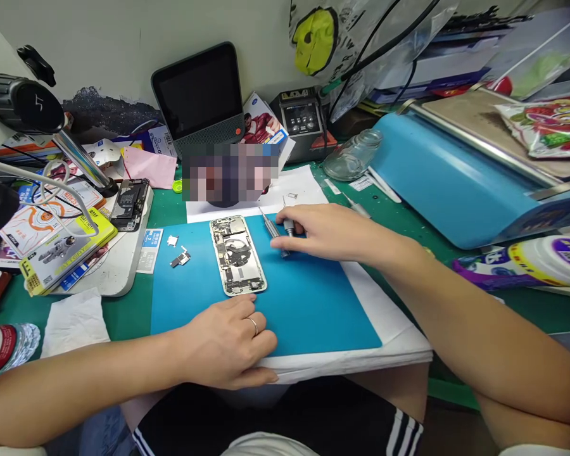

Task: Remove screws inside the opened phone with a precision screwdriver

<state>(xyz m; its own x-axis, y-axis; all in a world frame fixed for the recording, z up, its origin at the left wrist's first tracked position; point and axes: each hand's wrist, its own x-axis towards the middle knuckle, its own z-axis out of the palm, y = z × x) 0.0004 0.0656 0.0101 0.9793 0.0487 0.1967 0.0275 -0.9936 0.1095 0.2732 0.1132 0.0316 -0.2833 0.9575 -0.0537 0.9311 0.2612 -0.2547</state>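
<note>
A smartphone [238, 256] with its insides exposed lies on a blue mat [313, 310]. My left hand [232, 342] rests just below the phone's lower edge, palm down, fingers loosely out and holding nothing; one finger wears a ring. To the phone's right, my right hand [308, 231] reaches over two slim metal screwdrivers. One screwdriver [269, 224] passes under my thumb; the other screwdriver [289, 226] shows in the gap between thumb and index finger. Thumb and index finger are apart. Small removed phone parts [180, 256] lie left of the phone.
On the left, a second opened phone [130, 204] sits beside stacked packets [66, 250]. A smart display [199, 95], a glass jar [354, 155] and another screwdriver [358, 206] are farther back. A blue machine [437, 171] and a plastic bottle [527, 261] stand right.
</note>
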